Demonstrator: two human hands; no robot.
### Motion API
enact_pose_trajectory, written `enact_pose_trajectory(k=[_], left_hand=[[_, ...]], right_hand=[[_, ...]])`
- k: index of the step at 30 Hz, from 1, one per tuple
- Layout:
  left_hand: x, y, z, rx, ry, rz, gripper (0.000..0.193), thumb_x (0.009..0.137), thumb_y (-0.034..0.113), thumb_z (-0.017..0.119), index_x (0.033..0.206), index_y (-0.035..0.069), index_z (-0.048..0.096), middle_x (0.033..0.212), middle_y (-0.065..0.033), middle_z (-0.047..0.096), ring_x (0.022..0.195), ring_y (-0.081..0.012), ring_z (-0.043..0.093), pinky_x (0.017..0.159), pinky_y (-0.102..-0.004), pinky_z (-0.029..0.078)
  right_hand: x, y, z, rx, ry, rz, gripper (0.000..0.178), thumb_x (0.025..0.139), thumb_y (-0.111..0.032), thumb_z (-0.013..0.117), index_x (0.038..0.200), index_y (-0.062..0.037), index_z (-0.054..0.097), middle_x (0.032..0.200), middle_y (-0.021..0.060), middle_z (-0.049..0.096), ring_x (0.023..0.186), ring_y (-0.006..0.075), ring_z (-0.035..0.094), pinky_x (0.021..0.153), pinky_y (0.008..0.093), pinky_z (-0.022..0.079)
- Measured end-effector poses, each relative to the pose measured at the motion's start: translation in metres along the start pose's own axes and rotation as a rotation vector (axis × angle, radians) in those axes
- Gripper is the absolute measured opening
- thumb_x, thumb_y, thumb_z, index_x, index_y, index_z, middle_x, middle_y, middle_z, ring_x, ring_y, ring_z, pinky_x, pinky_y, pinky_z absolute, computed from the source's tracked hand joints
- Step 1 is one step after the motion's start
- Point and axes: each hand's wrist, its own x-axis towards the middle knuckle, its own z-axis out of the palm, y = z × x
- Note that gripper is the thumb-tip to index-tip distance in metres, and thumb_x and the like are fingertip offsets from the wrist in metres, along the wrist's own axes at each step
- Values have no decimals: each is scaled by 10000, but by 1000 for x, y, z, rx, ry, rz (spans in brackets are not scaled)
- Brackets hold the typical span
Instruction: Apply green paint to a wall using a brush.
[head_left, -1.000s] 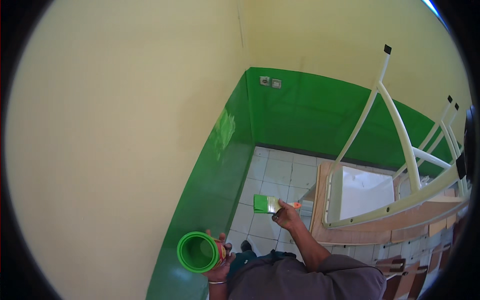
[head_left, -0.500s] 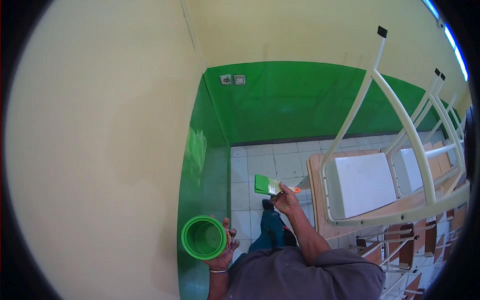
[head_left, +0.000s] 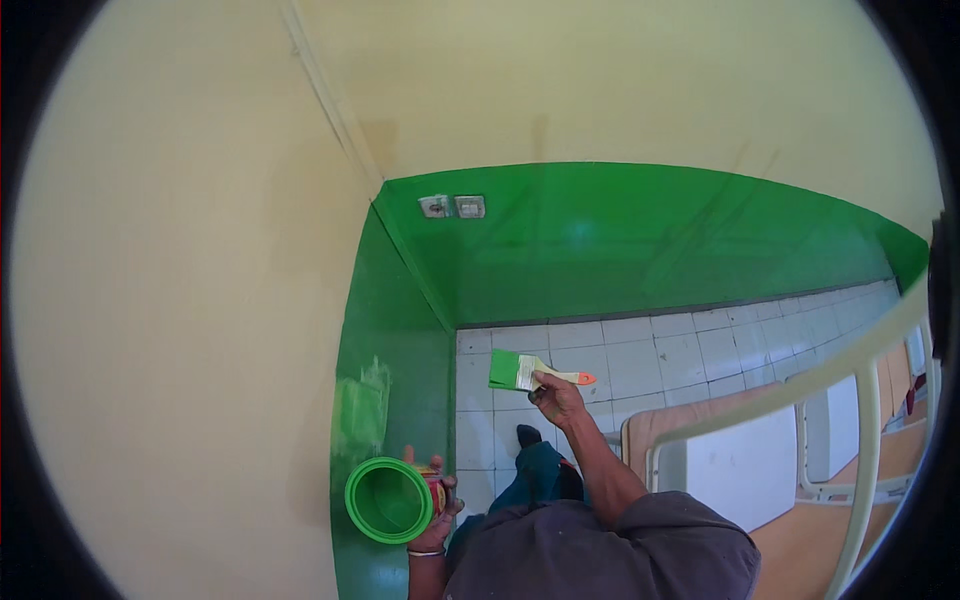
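My left hand (head_left: 438, 520) is wrapped round a paint can (head_left: 389, 500) at the lower left, its open mouth turned up and its rim and inside coated green. Out in front of my body, my right hand (head_left: 558, 398) grips a paintbrush (head_left: 530, 371) at the base of its pale, orange-tipped handle. Green paint covers the bristles, which point left. Beside the can, the green lower part of the left wall (head_left: 400, 330) carries a lighter, streaky green patch (head_left: 364, 408).
Two socket plates (head_left: 453, 207) sit on the green band of the far wall (head_left: 600, 230). White floor tiles (head_left: 620, 360) lie below it. On the right, upturned chairs (head_left: 725, 470) with white frames rest on wooden tables (head_left: 800, 560). A thin strip (head_left: 325, 90) runs up the wall corner.
The view has shifted, with the wall corner and sockets now lower and further left. The chairs have slid down and right. Both hands keep their holds; the brush lies more level.
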Motion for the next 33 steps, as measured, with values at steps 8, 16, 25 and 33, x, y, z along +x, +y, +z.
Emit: enact_pose_trajectory(k=[8,16,25,33], left_hand=[[111,1,6,-14,-10,-38,740,994,530,496,1604,320,134,1521,-226,358,1265,-430,462,920,-701,486],[175,31,-61,-54,45,-126,656,1015,498,466,1591,318,208,1467,-265,405,1259,-481,460,948,-680,477],[276,75,-284,-88,39,-174,648,1027,495,435,1597,317,184,1461,-271,396,1230,-488,467,920,-670,490],[348,113,-474,-102,-43,-187,629,1028,490,439,1590,306,225,1454,-264,406,1217,-476,477,905,-655,504]], right_hand=[[83,-72,9,-97,60,-125,419,880,-71,723,1282,-19,614,1006,15,684,808,107,611,645,244,444],[152,-34,-51,-120,106,-197,390,862,-67,734,1227,11,624,1002,45,676,830,143,606,673,277,436],[309,31,-172,-24,16,-186,459,873,-43,697,1306,19,559,1183,94,663,1056,216,641,876,331,505],[432,48,-241,-128,-249,-313,463,840,-26,705,1276,13,552,1217,93,641,1117,221,619,952,335,486]])
